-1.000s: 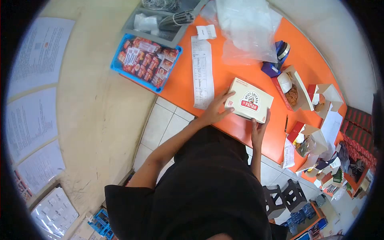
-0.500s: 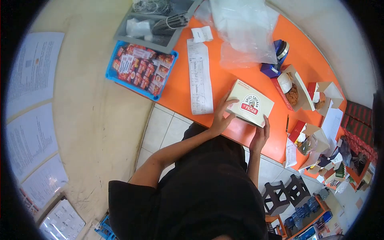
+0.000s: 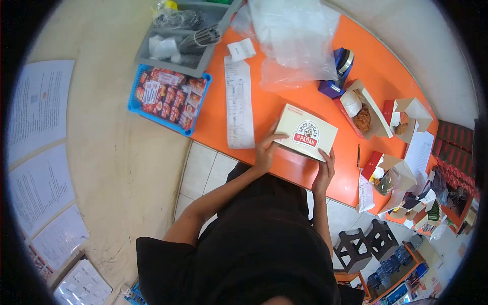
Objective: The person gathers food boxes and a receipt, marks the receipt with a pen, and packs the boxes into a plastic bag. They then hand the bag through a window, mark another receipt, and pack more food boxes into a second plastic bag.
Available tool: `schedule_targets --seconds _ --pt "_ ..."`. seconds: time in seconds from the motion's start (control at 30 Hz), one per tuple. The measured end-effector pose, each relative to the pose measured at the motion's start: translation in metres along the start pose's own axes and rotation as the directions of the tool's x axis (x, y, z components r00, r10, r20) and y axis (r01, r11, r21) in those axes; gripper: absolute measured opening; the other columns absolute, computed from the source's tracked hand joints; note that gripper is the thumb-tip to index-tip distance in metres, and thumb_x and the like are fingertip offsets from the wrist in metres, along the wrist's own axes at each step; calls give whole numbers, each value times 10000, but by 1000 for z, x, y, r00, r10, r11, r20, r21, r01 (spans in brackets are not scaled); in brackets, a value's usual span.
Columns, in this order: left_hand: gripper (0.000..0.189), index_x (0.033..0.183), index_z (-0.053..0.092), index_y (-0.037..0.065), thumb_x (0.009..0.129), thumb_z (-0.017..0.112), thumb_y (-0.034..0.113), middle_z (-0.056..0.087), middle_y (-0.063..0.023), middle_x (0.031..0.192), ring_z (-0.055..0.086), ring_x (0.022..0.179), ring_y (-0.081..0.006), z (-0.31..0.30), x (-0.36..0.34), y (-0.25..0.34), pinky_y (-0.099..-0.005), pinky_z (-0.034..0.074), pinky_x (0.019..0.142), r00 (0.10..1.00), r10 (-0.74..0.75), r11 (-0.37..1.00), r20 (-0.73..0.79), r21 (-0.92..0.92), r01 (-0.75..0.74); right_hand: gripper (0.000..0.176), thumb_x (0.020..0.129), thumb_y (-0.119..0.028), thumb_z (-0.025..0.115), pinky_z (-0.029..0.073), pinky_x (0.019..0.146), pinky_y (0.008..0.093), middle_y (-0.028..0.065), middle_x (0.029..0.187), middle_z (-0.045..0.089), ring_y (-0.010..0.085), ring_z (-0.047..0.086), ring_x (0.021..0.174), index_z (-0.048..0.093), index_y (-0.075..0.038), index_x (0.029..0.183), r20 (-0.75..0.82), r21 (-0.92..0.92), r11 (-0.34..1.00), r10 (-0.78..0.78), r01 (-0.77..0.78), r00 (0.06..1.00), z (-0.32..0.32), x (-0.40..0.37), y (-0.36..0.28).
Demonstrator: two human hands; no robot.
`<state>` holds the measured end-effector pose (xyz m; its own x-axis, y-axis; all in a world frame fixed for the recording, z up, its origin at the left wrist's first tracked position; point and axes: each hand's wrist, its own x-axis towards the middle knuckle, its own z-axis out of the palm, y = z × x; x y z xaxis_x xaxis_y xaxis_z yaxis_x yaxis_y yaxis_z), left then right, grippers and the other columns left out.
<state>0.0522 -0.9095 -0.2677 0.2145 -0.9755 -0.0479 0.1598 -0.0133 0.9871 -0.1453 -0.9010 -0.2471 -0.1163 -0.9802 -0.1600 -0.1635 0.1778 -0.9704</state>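
Cardboard: one closed white box point(image 3: 306, 133) with a round red logo lies on the orange bench point(image 3: 284, 96), close to its near edge
Left hand point(image 3: 265, 150): fingers clamped against the white box's left end
Right hand point(image 3: 324, 170): wrapped around the white box's near right corner, so the hands sit apart with the box gripped between them
Change: over the last second the left hand's fingers go from spread flat to curled at the corner, while the right hand keeps its corner
Meaning: the white box stays shut and held at both ends; whether its near edge is lifted I cannot tell
Receipts: two left of the white box, one long receipt point(image 3: 239, 109) just beside it, one short slip point(image 3: 241, 49) beyond
Open boxes point(image 3: 362, 109): three, with food, right of the white box
Blue basket point(image 3: 168, 96): one, full of sachets, far left of the white box
Grey tray point(image 3: 178, 38): one, beyond the blue basket
Plastic bags point(image 3: 292, 40): a loose heap beyond the white box, not countable
Tape dispenser point(image 3: 335, 76): one, beyond the white box to the right
Pen point(image 3: 358, 155): one, just right of the white box
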Motion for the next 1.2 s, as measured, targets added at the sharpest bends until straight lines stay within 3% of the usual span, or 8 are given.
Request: schedule_targets --seconds 0.23,0.37,0.43,0.5,0.57,0.83,1.1,1.2 --pt "322 1080 641 86 791 564 204 403 -226 1326 394 1231 -338 -32 5 10 -406 330 999 933 222 788 284 511 -343 318 906 -200 407 176 1078 443 159 1424 228 323 242 1307 618 -115 1128 242 -283 940 -122 191 963 -26 14 -12" --pt "359 1117 616 87 790 568 226 459 -189 1283 368 1238 -324 2 40 71 -419 308 1010 862 232 527 451 686 -501 405 893 -181 486 370 969 353 183 1259 465 281 440 1185 455 28 1239 -29 -43 999 -5 4 1000 -80 33 -21" --pt "321 1054 631 33 799 566 217 498 -209 1231 460 1146 -328 50 82 80 -381 362 964 944 13 742 331 629 -231 456 890 -180 520 439 879 333 195 1241 471 271 498 1121 398 47 1265 -343 -171 980 33 -97 939 -97 60 -33" --pt "311 943 643 -8 815 544 258 586 -234 1057 557 968 -377 103 126 27 -386 431 867 959 94 894 269 400 -200 484 896 -224 520 434 880 344 211 1162 532 280 535 1077 387 58 1267 -405 -165 986 -69 2 912 -103 95 3" --pt "353 875 632 -31 828 504 295 606 -266 910 580 866 -420 137 169 12 -446 454 809 860 -263 841 437 541 -19 436 901 -244 499 453 832 362 241 1027 597 316 587 992 461 67 1203 -310 -216 963 92 -164 946 -107 126 17" --pt "318 859 606 -37 805 528 267 611 -229 747 600 686 -395 172 172 25 -465 466 646 918 -72 524 390 798 -298 341 912 -256 453 419 554 466 265 729 575 404 586 638 569 64 937 -314 -609 793 -246 3 917 -115 154 -18" --pt "295 968 622 -49 785 621 182 660 -172 760 665 714 -250 40 35 160 -311 515 696 986 -8 700 168 705 -115 193 835 -75 463 444 527 363 190 641 561 272 579 555 532 37 977 -113 -514 856 -128 52 985 -52 9 -118" --pt "354 1035 590 -73 791 646 176 662 -173 910 649 861 -210 -17 11 138 -293 492 799 954 -298 757 26 616 219 270 857 -52 475 484 551 378 250 723 590 338 623 630 522 46 1105 94 -509 860 14 36 995 -21 -3 -73"
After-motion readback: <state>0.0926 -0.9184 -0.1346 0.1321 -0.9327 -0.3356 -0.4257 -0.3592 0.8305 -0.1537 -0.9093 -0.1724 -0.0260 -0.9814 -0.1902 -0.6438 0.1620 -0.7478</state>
